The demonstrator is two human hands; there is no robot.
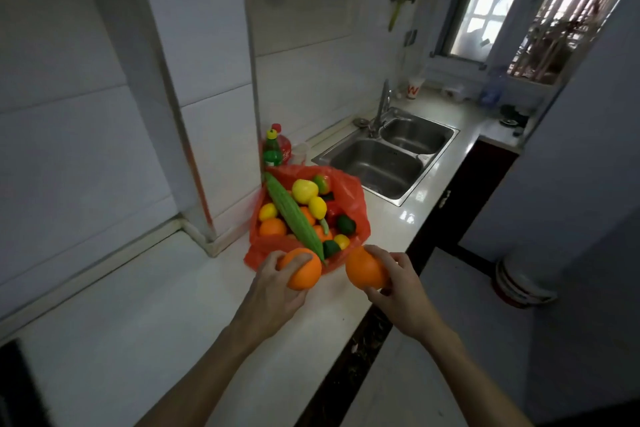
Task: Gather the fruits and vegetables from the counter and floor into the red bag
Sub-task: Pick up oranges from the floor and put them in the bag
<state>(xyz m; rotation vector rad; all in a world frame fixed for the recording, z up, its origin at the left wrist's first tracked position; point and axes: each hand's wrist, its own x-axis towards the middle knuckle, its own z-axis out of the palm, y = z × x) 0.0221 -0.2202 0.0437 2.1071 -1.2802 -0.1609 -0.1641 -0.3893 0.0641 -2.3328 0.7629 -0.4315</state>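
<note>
The left hand (273, 291) is gripping an orange (302, 270) and the right hand (398, 295) is gripping a second orange (365, 269), both hovering at the six o'clock edge of the open red bag (353, 204). The bag is sitting on the white counter (156, 305), holding a long green gourd (294, 215), lemons and oranges. A double sink (384, 156) is lying at two o'clock from it.

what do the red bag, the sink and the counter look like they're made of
Red bag: thin plastic film, glossy and slightly see-through, judging by its crumpled, sagging walls.
Sink: looks like stainless steel, a brushed grey with soft reflections in both basins.
Counter: a smooth, glossy white slab that mirrors the window light; stone or a man-made composite, the look leaves that open.
</note>
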